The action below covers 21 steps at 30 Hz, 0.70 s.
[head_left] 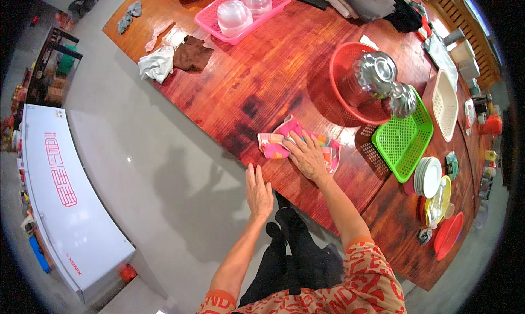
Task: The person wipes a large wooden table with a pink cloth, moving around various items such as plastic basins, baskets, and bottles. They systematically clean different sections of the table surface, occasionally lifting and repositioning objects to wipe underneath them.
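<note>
My right hand point(307, 156) lies flat, fingers spread, on a pink patterned cloth point(276, 140) spread on the dark red wooden table point(257, 79), close to its near edge. My left hand point(258, 192) hovers open, fingers apart, just off the table's edge over the grey floor, holding nothing. The cloth is partly hidden under my right hand.
A red round basket point(344, 81) holds metal moulds point(376, 72). Beside it sit a green basket point(403, 141), a cream basket point(444, 103), stacked plates point(428, 177). A pink tray point(219, 27) with clear bowls and rags point(158, 63) lie farther off. A white chest freezer point(60, 193) stands left.
</note>
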Tool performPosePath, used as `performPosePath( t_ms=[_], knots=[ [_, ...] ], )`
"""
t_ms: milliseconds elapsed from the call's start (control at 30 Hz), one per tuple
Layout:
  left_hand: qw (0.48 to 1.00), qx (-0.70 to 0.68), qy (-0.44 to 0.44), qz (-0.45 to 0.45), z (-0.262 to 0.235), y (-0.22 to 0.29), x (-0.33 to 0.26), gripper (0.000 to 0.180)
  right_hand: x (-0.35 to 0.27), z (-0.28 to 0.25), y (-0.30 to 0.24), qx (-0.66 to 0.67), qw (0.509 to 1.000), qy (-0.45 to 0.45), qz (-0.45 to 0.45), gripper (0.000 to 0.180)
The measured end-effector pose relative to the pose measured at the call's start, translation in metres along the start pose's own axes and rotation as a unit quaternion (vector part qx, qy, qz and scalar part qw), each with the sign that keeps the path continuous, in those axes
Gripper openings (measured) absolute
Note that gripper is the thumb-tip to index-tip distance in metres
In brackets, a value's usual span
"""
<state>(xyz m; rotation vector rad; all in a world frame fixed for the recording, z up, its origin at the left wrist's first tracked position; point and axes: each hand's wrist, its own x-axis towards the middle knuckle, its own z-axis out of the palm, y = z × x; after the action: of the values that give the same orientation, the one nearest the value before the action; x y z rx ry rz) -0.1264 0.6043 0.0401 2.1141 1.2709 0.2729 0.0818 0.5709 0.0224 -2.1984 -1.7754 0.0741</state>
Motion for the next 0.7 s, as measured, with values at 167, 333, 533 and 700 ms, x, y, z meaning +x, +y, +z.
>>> performPosePath(
  t_ms=[167,333,533,700],
  knots=[
    [0.998,0.057,-0.039,0.003,-0.005,0.006,0.031,0.068,0.053,0.009,0.013,-0.016,1.0,0.013,-0.003,0.05],
    [0.989,0.121,-0.082,-0.029,-0.009,0.021,0.043,0.076,0.096,0.018,0.032,-0.037,0.998,0.046,0.005,0.048],
    [0.982,0.145,-0.119,-0.03,-0.009,0.025,0.047,0.085,0.146,0.027,0.032,-0.048,0.991,0.115,0.056,0.045],
    [0.986,0.122,-0.117,0.007,-0.017,0.015,0.045,0.088,0.109,0.026,0.002,-0.011,0.997,0.055,-0.045,0.048]
  ],
)
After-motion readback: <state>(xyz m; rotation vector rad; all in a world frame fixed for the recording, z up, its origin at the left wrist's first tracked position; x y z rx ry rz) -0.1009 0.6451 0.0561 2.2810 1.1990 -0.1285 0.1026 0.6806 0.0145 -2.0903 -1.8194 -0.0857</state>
